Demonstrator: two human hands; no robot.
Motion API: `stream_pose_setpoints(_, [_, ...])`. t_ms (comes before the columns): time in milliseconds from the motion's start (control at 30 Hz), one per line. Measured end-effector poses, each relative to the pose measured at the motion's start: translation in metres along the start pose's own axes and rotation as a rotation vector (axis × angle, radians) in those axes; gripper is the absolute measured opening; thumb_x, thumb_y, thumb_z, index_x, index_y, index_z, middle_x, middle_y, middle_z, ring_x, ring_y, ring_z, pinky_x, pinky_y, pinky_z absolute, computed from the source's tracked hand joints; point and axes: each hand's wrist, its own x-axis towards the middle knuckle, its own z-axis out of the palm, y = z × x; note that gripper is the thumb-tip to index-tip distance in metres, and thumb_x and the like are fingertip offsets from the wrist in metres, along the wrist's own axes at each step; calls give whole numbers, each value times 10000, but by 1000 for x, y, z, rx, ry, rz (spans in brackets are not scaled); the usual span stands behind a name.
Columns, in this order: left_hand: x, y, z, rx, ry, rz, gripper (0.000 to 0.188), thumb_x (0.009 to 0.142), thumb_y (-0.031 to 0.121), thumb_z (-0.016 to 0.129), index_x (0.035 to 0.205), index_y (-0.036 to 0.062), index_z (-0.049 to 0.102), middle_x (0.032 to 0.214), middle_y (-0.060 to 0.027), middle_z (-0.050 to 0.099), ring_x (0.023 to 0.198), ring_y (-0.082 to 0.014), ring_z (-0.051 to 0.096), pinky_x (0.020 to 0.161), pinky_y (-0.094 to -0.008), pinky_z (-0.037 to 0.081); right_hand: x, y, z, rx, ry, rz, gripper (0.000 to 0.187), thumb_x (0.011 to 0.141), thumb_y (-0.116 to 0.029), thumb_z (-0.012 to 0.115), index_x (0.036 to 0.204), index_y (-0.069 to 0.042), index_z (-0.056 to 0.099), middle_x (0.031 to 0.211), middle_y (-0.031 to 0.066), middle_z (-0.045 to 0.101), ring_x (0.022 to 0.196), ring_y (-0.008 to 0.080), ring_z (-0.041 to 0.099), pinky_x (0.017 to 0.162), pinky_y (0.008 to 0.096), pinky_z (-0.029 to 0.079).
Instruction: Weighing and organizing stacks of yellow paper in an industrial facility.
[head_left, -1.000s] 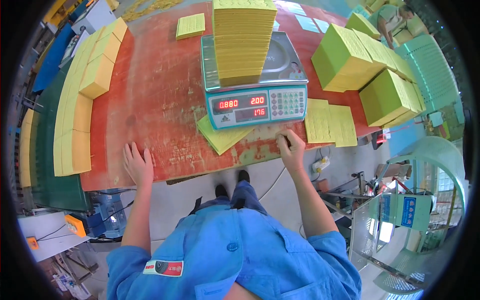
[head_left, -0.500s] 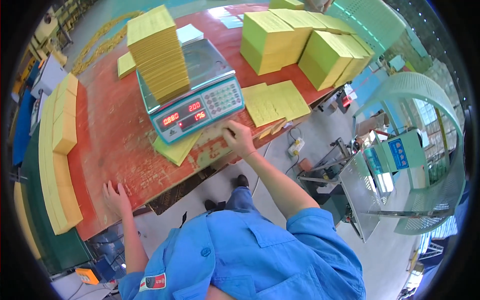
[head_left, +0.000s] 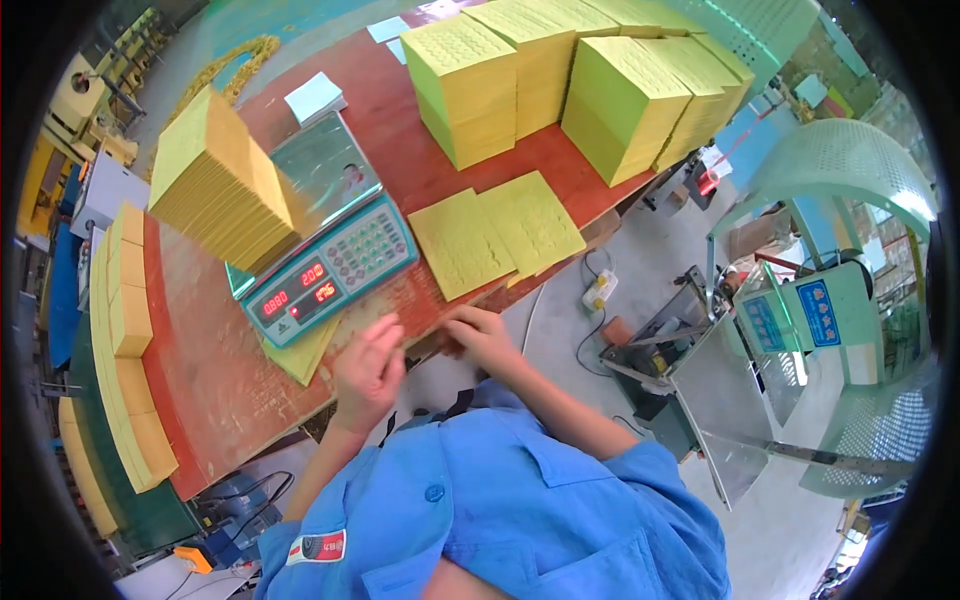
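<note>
My left hand (head_left: 368, 375) is raised in front of the scale at the table's near edge, fingers stretched and holding nothing. To its right, my right hand (head_left: 484, 338) is at the edge with fingers loosely bent; I see nothing in it, though its lower fingers are in shadow. Beyond the hands stands a teal digital counting scale (head_left: 385, 262) with lit red digits. A tall stack of yellow paper sheets (head_left: 222, 185) sits on its left side. Some yellow sheets (head_left: 300, 358) stick out from under its front, and two flat yellow piles (head_left: 462, 245) lie to its right.
Several tall yellow paper stacks (head_left: 468, 105) stand at the back right of the red table (head_left: 215, 400). Lighter bundles (head_left: 130, 320) line the left edge. White papers (head_left: 315, 97) lie behind the scale. A machine with a perforated green guard (head_left: 840, 175) and a power strip (head_left: 600, 290) are right of the table.
My left hand has lifted off the tabletop and moved right, close to my right hand. My right hand has drawn slightly nearer to me. The view has turned and shifted, while the scale's stack remains.
</note>
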Motion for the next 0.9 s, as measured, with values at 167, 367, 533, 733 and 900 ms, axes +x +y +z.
stream_pose_setpoints(167, [59,35,65,1,-128,108,283,786,57,708,1061,3,664,1180,-170,640,1042,-340,639,874,-402,531,-12,-18,-137,218,441,286,313,982,-259,547,1196,-33,580,922,99,658,751,207,678,623,321,548])
stream_pose_setpoints(367, [90,39,130,-366,-565,-449,298,870,162,683,1107,-18,666,1123,-153,659,934,-246,681,788,-381,545,28,-58,-198,139,398,142,297,983,-215,536,1163,21,553,937,137,658,718,205,678,583,318,537])
stream_pose_setpoints(533, [86,25,171,-1316,-664,-1055,487,1016,283,556,1391,-7,442,1264,-144,619,1046,-243,658,871,-393,564,16,-65,-199,-163,436,51,187,985,-126,541,1053,41,591,821,129,659,630,184,664,546,268,512])
stream_pose_setpoints(733, [126,53,182,-1356,-271,-897,277,1024,210,526,1191,16,632,1112,-48,669,973,-136,633,827,-294,523,-27,-81,-202,-105,419,-156,99,958,5,541,1032,35,600,890,101,661,736,148,659,631,265,521])
stream_pose_setpoints(900, [181,37,156,-687,-240,-168,192,930,79,627,1100,13,689,1046,-68,710,981,-214,651,829,-338,513,4,-109,-205,-519,448,-422,174,926,59,579,1082,4,633,976,74,672,889,144,636,772,258,503])
